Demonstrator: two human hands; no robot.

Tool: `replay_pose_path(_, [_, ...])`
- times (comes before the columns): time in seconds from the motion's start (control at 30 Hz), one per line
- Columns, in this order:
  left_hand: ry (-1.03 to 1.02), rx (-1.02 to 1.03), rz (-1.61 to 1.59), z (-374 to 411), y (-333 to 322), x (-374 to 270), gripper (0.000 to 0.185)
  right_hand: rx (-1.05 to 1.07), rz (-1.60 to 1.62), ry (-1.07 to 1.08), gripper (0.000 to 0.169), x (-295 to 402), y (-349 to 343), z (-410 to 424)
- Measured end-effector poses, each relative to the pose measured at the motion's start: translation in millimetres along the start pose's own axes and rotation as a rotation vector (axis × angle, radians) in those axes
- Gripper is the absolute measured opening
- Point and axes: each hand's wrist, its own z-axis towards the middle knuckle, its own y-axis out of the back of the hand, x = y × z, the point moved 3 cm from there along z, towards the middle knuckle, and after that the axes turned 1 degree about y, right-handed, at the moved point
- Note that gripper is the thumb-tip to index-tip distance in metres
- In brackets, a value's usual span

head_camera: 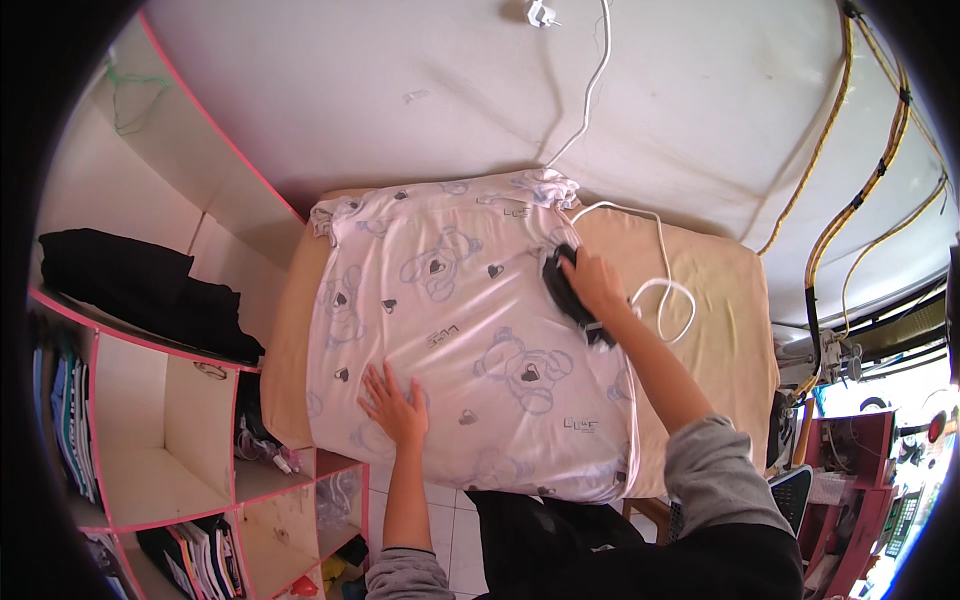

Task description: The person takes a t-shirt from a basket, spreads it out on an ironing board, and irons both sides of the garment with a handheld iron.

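Note:
A pale pink garment printed with bears and hearts (442,315) is spread over a padded surface with a beige cover (720,322). My right hand (596,281) grips a dark clothes iron (564,289), slightly blurred, which rests near the garment's right side. Its soleplate is hidden from view. Lower on the left, my left hand (394,401) lies on the fabric with its fingers spread. Some cloth is bunched at the garment's far right corner (555,187). A white cord (679,289) loops over the beige cover beside my right forearm.
Pink-edged shelves (165,420) with folders and bags stand at the left, with folded black cloth (142,292) on top. A white plug (540,13) and a white cable (589,97) hang along the wall. Yellowish cables (862,195) run down the right wall.

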Motion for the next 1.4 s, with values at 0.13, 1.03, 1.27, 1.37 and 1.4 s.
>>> replay_pose_path(0.13, [-0.004, -0.018, -0.013, 0.7, -1.6, 2.4, 0.063, 0.034, 0.149, 0.065, 0.048, -7.9, 2.0, 22.2])
replay_pose_path(1.03, [0.022, -0.022, -0.046, -2.8, -2.3, 5.1, 0.066, 0.540, -0.064, 0.519, 0.047, 36.5, -11.2, -113.5])
replay_pose_path(1.27, [0.017, -0.016, -0.067, -1.0, 1.5, 8.5, 0.070, 0.078, 0.096, 0.188, 0.046, 67.5, -26.5, 38.0])
replay_pose_path(1.37, [0.009, -0.021, -0.101, -1.0, 1.3, 8.5, 0.070, 0.241, 0.207, 0.347, 0.047, 66.3, -29.6, 33.1])
replay_pose_path(1.4, [0.015, -0.027, -0.113, -2.5, 0.6, 10.5, 0.070, 0.365, 0.279, 0.481, 0.048, 71.3, -29.9, 12.7])
